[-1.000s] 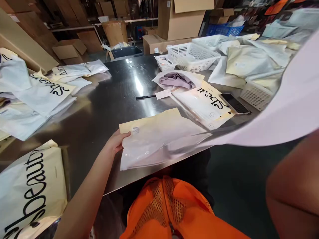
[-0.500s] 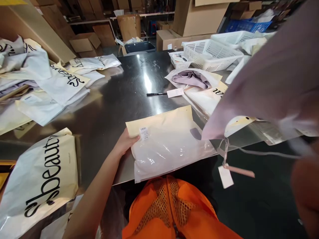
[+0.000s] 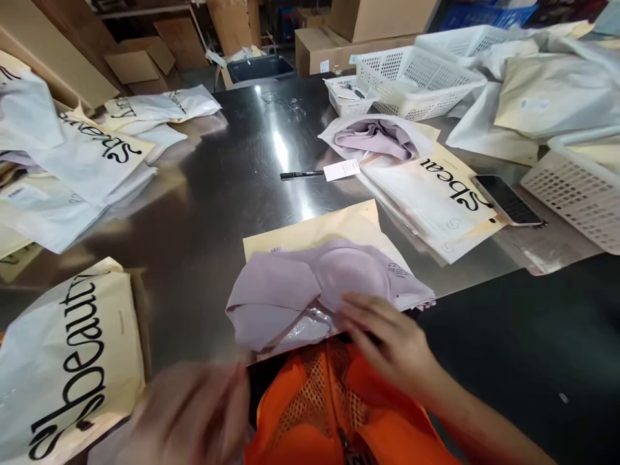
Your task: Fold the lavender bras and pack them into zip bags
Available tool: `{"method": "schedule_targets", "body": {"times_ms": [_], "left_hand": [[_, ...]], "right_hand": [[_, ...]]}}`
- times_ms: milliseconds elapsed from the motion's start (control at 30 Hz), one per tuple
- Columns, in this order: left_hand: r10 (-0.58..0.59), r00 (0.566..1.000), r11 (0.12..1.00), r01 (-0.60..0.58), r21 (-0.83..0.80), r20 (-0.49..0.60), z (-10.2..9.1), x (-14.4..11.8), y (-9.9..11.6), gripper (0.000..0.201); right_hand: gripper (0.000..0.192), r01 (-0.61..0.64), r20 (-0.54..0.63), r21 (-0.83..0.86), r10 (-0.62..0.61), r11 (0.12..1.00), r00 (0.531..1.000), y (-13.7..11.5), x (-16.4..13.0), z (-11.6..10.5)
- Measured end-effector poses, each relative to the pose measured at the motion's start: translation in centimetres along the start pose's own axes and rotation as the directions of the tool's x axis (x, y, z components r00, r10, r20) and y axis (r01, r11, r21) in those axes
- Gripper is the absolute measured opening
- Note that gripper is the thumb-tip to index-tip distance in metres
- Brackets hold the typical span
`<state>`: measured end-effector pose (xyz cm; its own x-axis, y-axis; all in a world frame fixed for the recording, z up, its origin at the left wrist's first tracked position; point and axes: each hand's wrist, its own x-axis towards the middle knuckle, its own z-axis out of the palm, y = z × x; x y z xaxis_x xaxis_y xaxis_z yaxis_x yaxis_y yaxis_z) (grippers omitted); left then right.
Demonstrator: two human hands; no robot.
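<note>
At the worktop's point(image 3: 203, 213) near edge, the lilac garment point(image 3: 310, 287) lies on a cream bag point(image 3: 334, 226). The right hand point(image 3: 387, 339), fingers spread, presses its near hem, gripping nothing; the blurred left hand's point(image 3: 194, 413) state is unclear. Smoothing flat suits folding.

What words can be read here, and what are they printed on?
"beauty", preceded by a looped letter: white bag at lower left.
"Sbeau", upside down: bag at left.
"Sbeau", sideways: bag beside the phone.
Barcode sticker on the cream bag and paper tag: too small to read.
</note>
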<state>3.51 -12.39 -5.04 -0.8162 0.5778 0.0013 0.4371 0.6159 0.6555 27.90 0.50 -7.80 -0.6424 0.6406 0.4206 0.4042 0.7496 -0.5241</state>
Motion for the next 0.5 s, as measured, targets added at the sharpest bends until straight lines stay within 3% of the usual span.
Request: {"method": "schedule_targets", "body": {"times_ms": [33,67,133,167,200,267,333,400,433,467,500], "left_hand": [[0.176,0.984,0.984,-0.177,0.012,0.028,0.6,0.5,0.3,0.025],[0.402,0.913,0.914,-0.405,0.037,0.064,1.5,1.1,0.7,0.023],[0.753,0.635,0.626,-0.772,0.109,0.174,3.8,2.2,1.4,0.025],[0.826,0.511,0.49,-0.859,0.146,0.237,5.0,2.5,1.7,0.029],[0.846,0.442,0.406,-0.896,0.177,0.297,6.2,2.6,2.0,0.033],[0.846,0.382,0.322,-0.922,0.215,0.372,8.1,2.3,2.3,0.034],[0.842,0.356,0.299,-0.933,0.2,0.405,9.1,1.6,2.2,0.026],[0.841,0.388,0.372,-0.921,0.119,0.376,9.0,1.1,1.7,0.018],[0.825,0.451,0.458,-0.887,0.065,0.34,8.5,1.1,1.3,0.018],[0.781,0.556,0.575,-0.818,0.02,0.285,7.7,1.3,0.9,0.017],[0.694,0.692,0.708,-0.706,-0.015,0.2,6.8,1.7,0.4,0.017]], "right_hand": [[0.019,-0.054,-0.055,-0.049,0.052,0.997,0.997,0.7,0.1,-1.1],[0.015,-0.122,-0.095,-0.111,0.112,0.986,0.989,1.5,0.2,-2.0],[0.018,-0.264,-0.12,-0.228,0.242,0.937,0.963,3.1,-0.1,-3.5],[0.022,-0.326,-0.117,-0.273,0.305,0.905,0.945,3.9,-0.4,-4.0],[0.027,-0.383,-0.12,-0.305,0.364,0.872,0.924,4.7,-0.8,-4.3],[0.032,-0.482,-0.161,-0.335,0.455,0.809,0.876,6.4,-1.8,-4.4],[0.036,-0.526,-0.236,-0.35,0.47,0.775,0.85,8.1,-2.5,-4.0],[0.044,-0.477,-0.215,-0.366,0.426,0.799,0.879,9.8,-2.9,-3.4],[0.044,-0.436,-0.171,-0.367,0.401,0.822,0.9,10.5,-2.9,-3.1],[0.04,-0.404,-0.123,-0.357,0.387,0.842,0.914,11.1,-3.0,-2.9],[0.036,-0.398,-0.087,-0.335,0.393,0.854,0.916,11.5,-3.0,-2.8]]}}
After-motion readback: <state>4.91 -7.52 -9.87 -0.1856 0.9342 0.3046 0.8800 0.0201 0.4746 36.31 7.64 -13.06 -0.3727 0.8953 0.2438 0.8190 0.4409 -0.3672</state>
